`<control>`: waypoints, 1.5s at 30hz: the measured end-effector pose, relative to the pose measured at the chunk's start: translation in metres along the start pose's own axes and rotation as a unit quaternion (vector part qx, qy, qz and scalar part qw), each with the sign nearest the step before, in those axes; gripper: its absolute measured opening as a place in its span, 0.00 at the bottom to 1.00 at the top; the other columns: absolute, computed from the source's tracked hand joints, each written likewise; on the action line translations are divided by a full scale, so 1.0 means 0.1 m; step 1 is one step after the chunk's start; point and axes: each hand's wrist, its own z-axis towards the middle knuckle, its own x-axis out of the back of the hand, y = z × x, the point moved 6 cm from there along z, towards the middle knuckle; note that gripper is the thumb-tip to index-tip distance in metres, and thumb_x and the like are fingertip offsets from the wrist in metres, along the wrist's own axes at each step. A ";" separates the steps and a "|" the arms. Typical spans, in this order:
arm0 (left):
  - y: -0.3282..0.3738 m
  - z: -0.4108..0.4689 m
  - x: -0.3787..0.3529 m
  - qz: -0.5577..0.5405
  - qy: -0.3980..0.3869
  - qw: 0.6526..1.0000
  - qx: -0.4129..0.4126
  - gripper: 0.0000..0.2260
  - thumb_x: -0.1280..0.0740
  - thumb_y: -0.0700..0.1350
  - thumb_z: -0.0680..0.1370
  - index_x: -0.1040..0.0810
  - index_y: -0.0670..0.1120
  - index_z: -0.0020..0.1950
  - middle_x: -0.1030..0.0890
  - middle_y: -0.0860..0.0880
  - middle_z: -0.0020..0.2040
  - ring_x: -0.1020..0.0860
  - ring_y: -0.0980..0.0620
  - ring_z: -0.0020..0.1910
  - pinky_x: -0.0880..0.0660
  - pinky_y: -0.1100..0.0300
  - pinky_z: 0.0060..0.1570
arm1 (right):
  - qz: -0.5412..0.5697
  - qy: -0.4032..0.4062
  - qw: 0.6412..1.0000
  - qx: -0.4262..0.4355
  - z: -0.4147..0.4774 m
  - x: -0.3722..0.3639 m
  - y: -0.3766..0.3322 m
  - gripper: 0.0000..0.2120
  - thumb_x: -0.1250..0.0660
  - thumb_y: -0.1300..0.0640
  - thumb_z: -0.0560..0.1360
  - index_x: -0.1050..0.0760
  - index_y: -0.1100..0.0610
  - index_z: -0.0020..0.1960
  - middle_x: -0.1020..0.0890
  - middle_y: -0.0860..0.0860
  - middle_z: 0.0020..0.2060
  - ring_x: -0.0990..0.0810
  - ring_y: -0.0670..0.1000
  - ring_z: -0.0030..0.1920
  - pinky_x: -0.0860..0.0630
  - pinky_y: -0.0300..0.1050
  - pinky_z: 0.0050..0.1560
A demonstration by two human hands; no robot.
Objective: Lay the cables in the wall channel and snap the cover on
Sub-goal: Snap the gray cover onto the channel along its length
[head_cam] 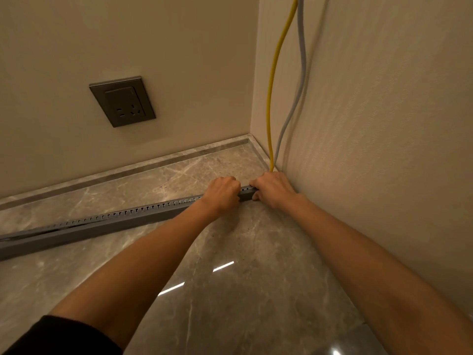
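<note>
Now both hands hold one end of the long grey plastic channel with little slots point(128, 217), which lies on the shiny brown stone floor point(230, 254). The left hand point(223, 193) is curled over the top of it. The right hand point(274, 188) grips the very tip, just beside the left. I think they hold tight to line this end up with the corner, where the cables come down. The thin yellow cable point(271, 98) and the pale grey cable point(300, 85) hang just behind the right hand, which hides their ends. Up to the left of the left hand sits a dark grey square wall socket point(122, 101). The pale wall point(384, 124) next to the right hand leaves little room.
</note>
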 end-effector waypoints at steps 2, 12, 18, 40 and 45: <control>-0.03 0.01 -0.01 -0.010 -0.003 1.000 0.004 0.11 0.37 0.42 0.76 0.23 0.37 0.54 0.22 0.39 0.53 0.24 0.42 0.49 0.28 0.52 0.45 | 0.013 -0.002 1.000 -0.007 0.00 0.00 0.02 0.10 0.34 0.53 0.74 0.22 0.57 0.52 0.17 0.58 0.48 0.20 0.57 0.50 0.27 0.47 0.46; -0.40 -0.12 -0.11 -0.065 -0.013 0.996 0.063 0.16 0.33 0.48 0.75 0.26 0.40 0.57 0.25 0.41 0.56 0.25 0.43 0.52 0.27 0.53 0.48 | -0.044 0.053 0.997 -0.017 -0.02 -0.06 -0.06 0.13 0.36 0.54 0.76 0.25 0.58 0.58 0.19 0.55 0.56 0.28 0.54 0.61 0.37 0.48 0.63; -0.74 -0.24 -0.10 -0.093 -0.049 0.990 0.094 0.17 0.31 0.50 0.73 0.26 0.42 0.56 0.23 0.42 0.54 0.25 0.46 0.50 0.31 0.58 0.43 | -0.025 0.008 0.999 -0.021 0.13 -0.10 -0.23 0.18 0.36 0.49 0.75 0.27 0.59 0.61 0.23 0.56 0.60 0.31 0.57 0.64 0.42 0.52 0.68; -0.94 -0.36 -0.10 -0.151 0.022 0.985 0.084 0.16 0.31 0.47 0.73 0.24 0.42 0.58 0.23 0.43 0.55 0.25 0.44 0.53 0.28 0.53 0.51 | 0.120 -0.036 0.989 -0.075 0.28 -0.06 -0.21 0.15 0.28 0.58 0.70 0.22 0.59 0.56 0.22 0.58 0.54 0.23 0.58 0.54 0.27 0.48 0.53; -0.92 -0.40 -0.08 -0.112 0.012 0.991 0.078 0.14 0.32 0.46 0.74 0.23 0.43 0.57 0.22 0.43 0.55 0.25 0.44 0.53 0.28 0.53 0.49 | 0.159 -0.049 0.986 -0.031 0.35 -0.10 -0.55 0.15 0.30 0.52 0.71 0.22 0.58 0.55 0.23 0.57 0.53 0.24 0.57 0.54 0.30 0.49 0.55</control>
